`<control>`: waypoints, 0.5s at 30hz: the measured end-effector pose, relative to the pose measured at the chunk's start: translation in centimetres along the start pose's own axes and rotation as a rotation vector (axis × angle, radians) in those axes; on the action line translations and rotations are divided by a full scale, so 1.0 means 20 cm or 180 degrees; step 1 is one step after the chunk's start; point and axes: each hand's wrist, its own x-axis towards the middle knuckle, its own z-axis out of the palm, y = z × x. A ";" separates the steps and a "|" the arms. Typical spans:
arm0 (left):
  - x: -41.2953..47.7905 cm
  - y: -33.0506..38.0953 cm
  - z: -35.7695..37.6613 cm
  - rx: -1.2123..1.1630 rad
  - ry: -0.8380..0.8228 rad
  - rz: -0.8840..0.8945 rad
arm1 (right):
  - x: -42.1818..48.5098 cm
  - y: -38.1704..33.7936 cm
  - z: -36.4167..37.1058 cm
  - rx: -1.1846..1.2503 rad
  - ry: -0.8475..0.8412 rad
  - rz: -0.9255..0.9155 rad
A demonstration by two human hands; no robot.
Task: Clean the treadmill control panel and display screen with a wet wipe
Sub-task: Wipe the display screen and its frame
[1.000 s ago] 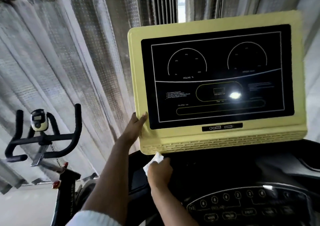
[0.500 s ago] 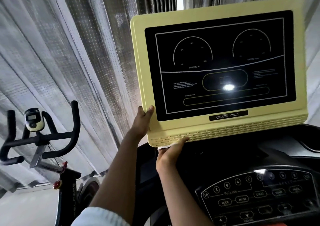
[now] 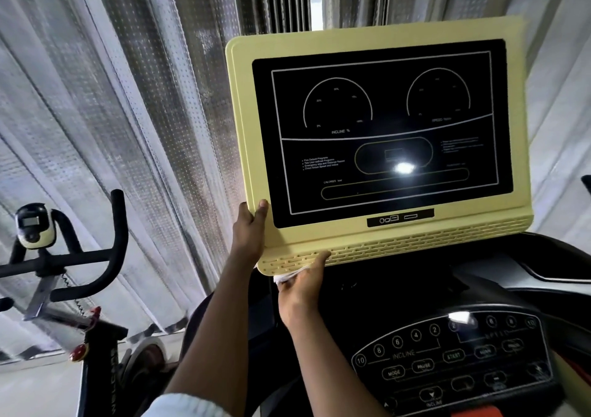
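Change since a second ago: the right hand [image 3: 302,284] is no longer low on the dark console deck; it is now lying up against the underside of the display housing [image 3: 243,122], with the wipe pressed between palm and plastic. The left hand [image 3: 249,234] is staying on the same lower-left corner.
Left hand: it is gripping the housing's lower-left corner, thumb lying on the yellow front bezel, fingers wrapping behind the edge out of sight.
Right hand: it is sitting just below and right of the left hand, fingers half curled around the wet wipe, fingertips reaching up onto the slotted grille.
Wet wipe [image 3: 286,276]: white and bunched, it is showing only as a small fold at the heel of the right hand, touching the housing's bottom left edge.
Display screen [image 3: 383,135]: dark, facing the wearer and leaning back, its long axis is running left to right, rising slightly to the right; it is standing above both hands.
Grille [image 3: 415,244]: it is running rightward from the right fingertips along the bottom strip.
Control panel [image 3: 447,359]: it is lying below and right of the right hand, untouched, with numbered and labelled buttons.
Exercise bike [image 3: 57,256]: it is standing well to the left of the left arm.
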 end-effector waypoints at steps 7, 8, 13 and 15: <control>-0.03 0.02 0.03 -0.0077 0.0204 0.0039 | -0.01 -0.21 0.02 -0.0179 0.0405 -0.0165; -0.03 0.01 0.04 -0.0098 0.0246 0.0050 | -0.01 -0.20 0.01 -0.0229 0.0298 -0.0040; -0.05 0.02 0.07 -0.0201 0.0392 0.0073 | 0.03 -0.35 -0.03 -0.0207 0.0594 -0.0125; -0.06 0.05 0.08 -0.0246 0.0449 0.0081 | 0.05 -0.43 -0.03 -0.0335 0.0803 -0.0277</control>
